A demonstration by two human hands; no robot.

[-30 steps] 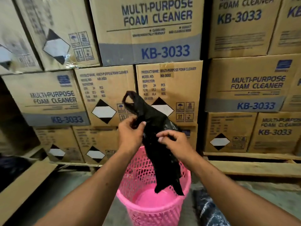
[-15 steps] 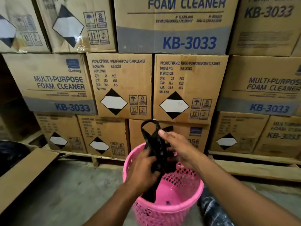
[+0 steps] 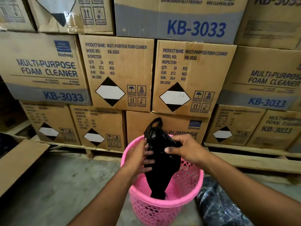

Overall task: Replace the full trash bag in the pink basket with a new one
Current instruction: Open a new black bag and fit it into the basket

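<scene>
"MULTI-PURPOSE FOAM CLEANER", "KB-3033", "Glodway" on stacked cardboard boxes (image 3: 117,74) — "QTY: 24 PCS", "UN:1950" on their ends

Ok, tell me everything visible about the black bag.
The black bag is thin, glossy plastic, still bunched and unopened. A handle loop sticks up at its top; its narrow lower end hangs inside the pink basket. The left hand and right hand grip its upper part above the rim.
</scene>
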